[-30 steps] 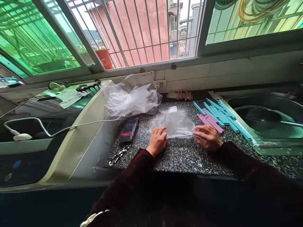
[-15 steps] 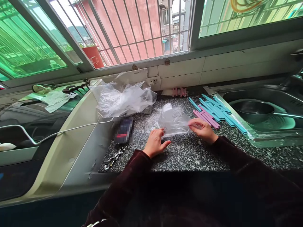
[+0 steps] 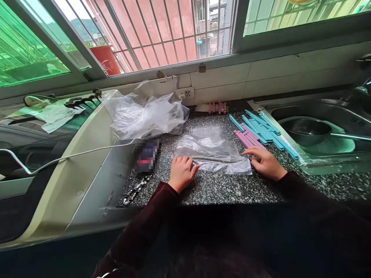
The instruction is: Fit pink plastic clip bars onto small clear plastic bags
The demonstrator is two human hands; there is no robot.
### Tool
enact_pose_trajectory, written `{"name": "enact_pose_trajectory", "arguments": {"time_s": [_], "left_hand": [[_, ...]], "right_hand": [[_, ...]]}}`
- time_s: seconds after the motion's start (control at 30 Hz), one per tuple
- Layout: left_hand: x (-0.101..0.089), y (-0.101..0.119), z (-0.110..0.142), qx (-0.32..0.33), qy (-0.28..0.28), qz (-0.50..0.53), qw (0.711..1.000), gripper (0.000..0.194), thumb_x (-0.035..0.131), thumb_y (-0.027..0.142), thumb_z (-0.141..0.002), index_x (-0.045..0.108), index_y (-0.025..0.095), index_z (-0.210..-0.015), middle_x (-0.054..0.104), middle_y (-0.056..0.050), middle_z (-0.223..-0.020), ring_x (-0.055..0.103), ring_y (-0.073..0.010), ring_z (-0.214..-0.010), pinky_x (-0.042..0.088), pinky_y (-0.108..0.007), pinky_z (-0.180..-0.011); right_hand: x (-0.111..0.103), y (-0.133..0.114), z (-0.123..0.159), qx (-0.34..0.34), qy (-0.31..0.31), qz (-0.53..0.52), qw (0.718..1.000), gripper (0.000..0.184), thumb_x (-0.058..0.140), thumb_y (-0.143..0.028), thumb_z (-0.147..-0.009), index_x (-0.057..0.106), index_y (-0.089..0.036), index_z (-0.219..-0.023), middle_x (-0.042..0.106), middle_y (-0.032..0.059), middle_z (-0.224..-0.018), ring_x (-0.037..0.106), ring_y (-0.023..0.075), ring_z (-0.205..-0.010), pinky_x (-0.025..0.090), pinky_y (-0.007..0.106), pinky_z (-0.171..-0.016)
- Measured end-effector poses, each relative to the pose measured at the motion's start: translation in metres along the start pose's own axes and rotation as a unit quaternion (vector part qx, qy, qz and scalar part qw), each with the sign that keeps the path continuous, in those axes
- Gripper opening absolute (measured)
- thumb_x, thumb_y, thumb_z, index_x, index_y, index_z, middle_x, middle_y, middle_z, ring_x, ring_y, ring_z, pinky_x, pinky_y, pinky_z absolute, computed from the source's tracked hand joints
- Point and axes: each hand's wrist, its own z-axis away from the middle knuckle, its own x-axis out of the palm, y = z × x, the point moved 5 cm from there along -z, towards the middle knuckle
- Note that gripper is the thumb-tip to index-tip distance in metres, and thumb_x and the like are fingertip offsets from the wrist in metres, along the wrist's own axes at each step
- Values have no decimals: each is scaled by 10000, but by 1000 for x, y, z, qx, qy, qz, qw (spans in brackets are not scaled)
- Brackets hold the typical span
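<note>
A clear plastic bag (image 3: 213,154) lies flat on the speckled granite counter (image 3: 220,187) in front of me. My left hand (image 3: 181,172) rests at the bag's left edge with fingers curled, the thumb pressing on the plastic. My right hand (image 3: 265,162) sits at the bag's right edge, fingers spread and fingertips touching the counter close to the pink clip sticks (image 3: 246,138). Blue clip sticks (image 3: 265,129) lie just beyond them.
A heap of crumpled clear bags (image 3: 145,116) sits at the back left. A blurred dark packet (image 3: 146,156) and a bead chain (image 3: 136,191) lie left of my hand. A sink with a metal bowl (image 3: 307,129) is at right. A white cable (image 3: 72,155) crosses the left appliance.
The bag was held up and puffed between both hands; now it lies flattened on the counter, with my hands lowered onto its two ends.
</note>
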Motion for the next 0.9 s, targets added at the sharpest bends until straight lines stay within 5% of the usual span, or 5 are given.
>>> {"name": "enact_pose_trajectory", "arguments": {"time_s": [0.17,0.33,0.63,0.77,0.9], "left_hand": [[-12,4,14,29,-7,-4,1000,409,367,473,-887,652,180,-866,653,-92,-913,562,-230,-823,379,-426,-889],[-14,8,25,31,-4,12,999,376,402,450,-880,635,165,-952,619,-126,-1107,548,-259,-980,414,-407,-867],[-29,12,46,24,-70,40,996,353,451,455,-859,612,182,-1013,633,-122,-1102,588,-251,-959,467,-391,-838],[-39,-1,8,4,-163,78,984,337,426,456,-872,603,222,-1039,693,-41,-884,641,-189,-780,491,-287,-680],[-21,-8,-52,24,-140,65,988,297,419,338,-888,620,156,-1007,667,-94,-1066,608,-203,-1017,457,-305,-889]], "right_hand": [[-6,19,-23,163,-3,-61,985,270,469,-338,-792,645,-162,-897,690,76,-837,621,178,-700,505,305,-629],[9,2,-61,151,-64,-52,985,434,531,-537,-753,645,-148,-906,698,98,-890,607,171,-658,482,299,-596],[28,22,-74,211,-73,190,956,189,493,-291,-740,642,-206,-660,662,44,-633,587,182,-603,342,263,-505],[28,30,-75,226,-47,188,955,221,489,-322,-760,672,-200,-739,687,66,-697,608,210,-655,349,276,-533],[26,27,-74,213,-5,197,957,252,471,-334,-791,681,-193,-796,705,84,-746,623,222,-697,347,280,-558]]}}
